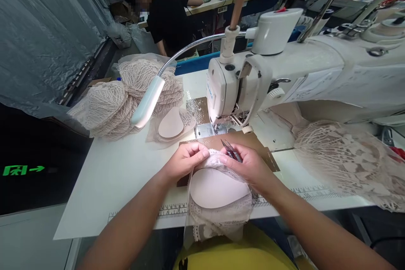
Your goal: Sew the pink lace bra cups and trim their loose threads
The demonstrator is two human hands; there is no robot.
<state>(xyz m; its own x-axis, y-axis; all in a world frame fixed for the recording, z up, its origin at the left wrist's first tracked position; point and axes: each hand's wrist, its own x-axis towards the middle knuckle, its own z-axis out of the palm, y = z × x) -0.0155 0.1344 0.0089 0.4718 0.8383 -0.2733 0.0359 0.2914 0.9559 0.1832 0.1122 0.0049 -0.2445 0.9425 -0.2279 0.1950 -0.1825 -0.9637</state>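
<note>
Between my two hands, in front of the sewing machine (221, 88), is a piece of beige lace fabric (218, 219) with a smooth, pale oval pad (218, 190) lying on it. My left hand (191, 158) pinches the lace's upper edge between thumb and fingers. On the other side my right hand (249, 164) grips the same edge with its thumb. Dark thread snips (232, 150) are tucked in the right hand, tips pointing up and left toward the needle. The lower end of the lace hangs over the table's front edge.
Stacked lace pieces (126, 97) lie at the left beside a lamp (148, 101) on a bendy neck. Another pale pad (171, 123) rests on lace near the needle plate. More lace (344, 156) is heaped at right. A person (171, 8) works behind. A printed ruler (172, 210) runs along the front edge.
</note>
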